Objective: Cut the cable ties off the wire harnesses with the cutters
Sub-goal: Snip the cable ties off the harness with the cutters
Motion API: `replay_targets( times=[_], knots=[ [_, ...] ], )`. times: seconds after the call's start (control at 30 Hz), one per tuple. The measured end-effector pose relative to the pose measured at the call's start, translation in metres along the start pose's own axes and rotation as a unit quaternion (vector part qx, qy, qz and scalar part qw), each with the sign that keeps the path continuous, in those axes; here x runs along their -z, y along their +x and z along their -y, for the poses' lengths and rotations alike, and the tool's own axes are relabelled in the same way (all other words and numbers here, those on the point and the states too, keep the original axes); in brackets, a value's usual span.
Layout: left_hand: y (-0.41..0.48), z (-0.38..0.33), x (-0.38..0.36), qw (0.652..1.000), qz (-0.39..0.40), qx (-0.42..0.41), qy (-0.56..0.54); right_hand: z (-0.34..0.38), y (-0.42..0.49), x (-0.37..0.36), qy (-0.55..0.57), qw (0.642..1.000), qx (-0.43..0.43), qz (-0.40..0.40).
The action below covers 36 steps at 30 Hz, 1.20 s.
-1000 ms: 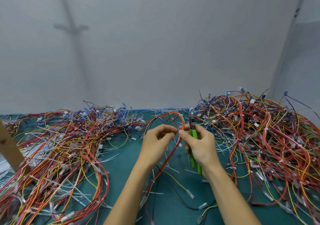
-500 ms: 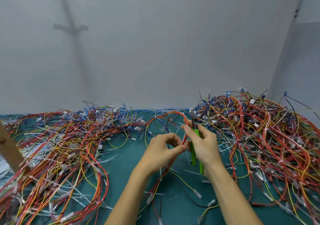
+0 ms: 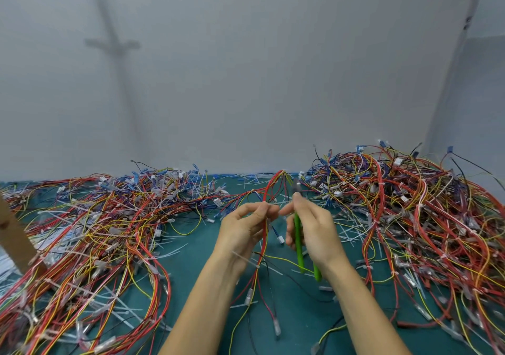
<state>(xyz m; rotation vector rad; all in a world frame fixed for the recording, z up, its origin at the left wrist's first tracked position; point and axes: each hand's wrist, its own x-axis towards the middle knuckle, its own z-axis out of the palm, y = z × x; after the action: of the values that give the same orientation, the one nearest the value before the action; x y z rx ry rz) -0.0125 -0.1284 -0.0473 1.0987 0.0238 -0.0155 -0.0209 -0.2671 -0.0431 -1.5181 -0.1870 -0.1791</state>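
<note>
From the head view, the left hand pinches one harness between thumb and fingertips, above the middle of the desk and nearer its near edge; the right hand is wrapped round the green handles of the cutters, forefinger and thumb reaching toward the left hand's pinch.

The harness looks light and limp; its thin red, yellow and black wires arch up toward the far edge and droop down between the forearms, so it will sag and swing wherever it is not held. It is probably best pinched just beside a tie, leaving a short taut stretch for the blades; the insulation seems soft and easily nicked, so only the tie should go between them. The ties look thin, springy and likely to jump away once cut.

The cutters' head is a grey blur above the right forefinger; whether the blades stand apart cannot be told. Which tie is aimed at is unclear; a pale smear crosses the harness near the left wrist, perhaps a tie tail. The harness's far end is lost among the left pile and right pile, which run out of view at the desk's left and right edges; cut ties litter the desk between them.
</note>
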Motion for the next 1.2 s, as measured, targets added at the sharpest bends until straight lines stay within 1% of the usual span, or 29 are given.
replay_targets(
  times=[0.07, 0.17, 0.23, 0.4, 0.53, 0.73, 0.87, 1.03, 1.2],
  knots=[
    [0.000, 0.000, 0.000, 1.000, -0.009, 0.003, -0.024, -0.002, -0.001, -0.002, -0.074, 0.996, -0.002, 0.045],
    [0.000, 0.001, -0.001, 1.000, -0.023, -0.006, -0.013, -0.006, -0.003, -0.007, -0.175, 0.980, -0.010, 0.092],
    [0.000, 0.001, -0.002, 1.000, -0.025, -0.015, 0.001, -0.009, -0.004, -0.009, -0.216, 0.972, -0.011, 0.095],
    [0.002, 0.002, -0.003, 0.999, -0.038, -0.018, -0.002, -0.010, -0.002, -0.006, -0.279, 0.957, -0.019, 0.073],
    [0.002, 0.003, -0.003, 0.999, -0.046, -0.022, -0.005, -0.011, -0.002, -0.005, -0.292, 0.954, -0.018, 0.071],
    [0.002, 0.003, -0.005, 0.998, -0.058, -0.027, -0.004, -0.009, -0.002, -0.006, -0.330, 0.942, 0.013, 0.059],
    [0.002, 0.004, -0.005, 0.998, -0.058, -0.032, -0.007, -0.007, -0.005, -0.008, -0.335, 0.940, 0.027, 0.055],
    [0.001, 0.004, -0.007, 0.997, -0.056, -0.039, -0.021, -0.007, -0.006, -0.010, -0.318, 0.946, 0.029, 0.049],
    [0.000, 0.004, -0.008, 0.997, -0.062, -0.029, -0.037, -0.011, -0.005, -0.010, -0.275, 0.960, -0.003, 0.052]
  ],
)
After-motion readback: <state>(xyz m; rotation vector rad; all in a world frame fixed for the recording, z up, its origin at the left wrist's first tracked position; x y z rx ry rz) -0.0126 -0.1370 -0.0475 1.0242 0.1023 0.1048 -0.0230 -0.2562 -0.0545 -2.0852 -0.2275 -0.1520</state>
